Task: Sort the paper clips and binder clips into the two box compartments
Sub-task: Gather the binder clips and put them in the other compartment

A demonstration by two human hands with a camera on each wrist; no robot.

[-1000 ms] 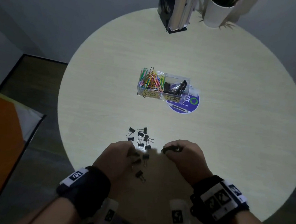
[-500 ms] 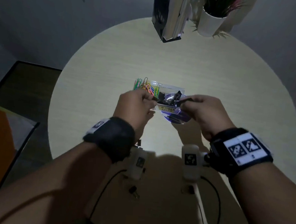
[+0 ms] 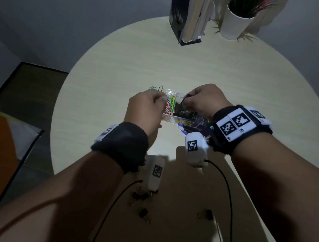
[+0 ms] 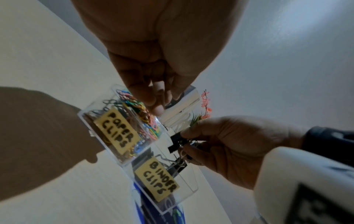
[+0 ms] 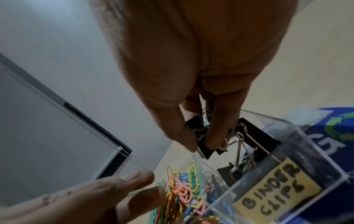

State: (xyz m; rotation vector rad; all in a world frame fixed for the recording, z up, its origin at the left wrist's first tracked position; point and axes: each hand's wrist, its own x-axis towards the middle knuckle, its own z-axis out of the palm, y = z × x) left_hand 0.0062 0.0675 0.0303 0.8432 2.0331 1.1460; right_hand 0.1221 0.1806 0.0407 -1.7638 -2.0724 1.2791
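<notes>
Head view: both hands are over the clear plastic box (image 3: 173, 95) at the centre of the round desk (image 3: 121, 62). The box has two compartments, each with a yellow hand-lettered label. The compartment labelled "PAPER CLIPS" (image 4: 116, 128) holds a tangle of coloured wire paper clips (image 5: 184, 192) in yellow, pink, green, blue and orange. The compartment labelled "BINDER CLIPS" (image 5: 275, 192) holds black binder clips with silver wire handles (image 5: 249, 154).

The right hand (image 3: 201, 101) is above the binder-clip compartment; thumb and fingers (image 5: 216, 133) are closed in a pinch on one black binder clip (image 5: 205, 151), which hangs just over the compartment's open top. The left hand (image 3: 146, 111) is at the paper-clip side of the box, fingers (image 4: 153, 104) bunched downward over the paper clips; whether they hold anything cannot be told.

Several loose binder clips (image 3: 143, 213) lie on the desk in the lower centre of the frame, in shadow, well apart from the box.
</notes>
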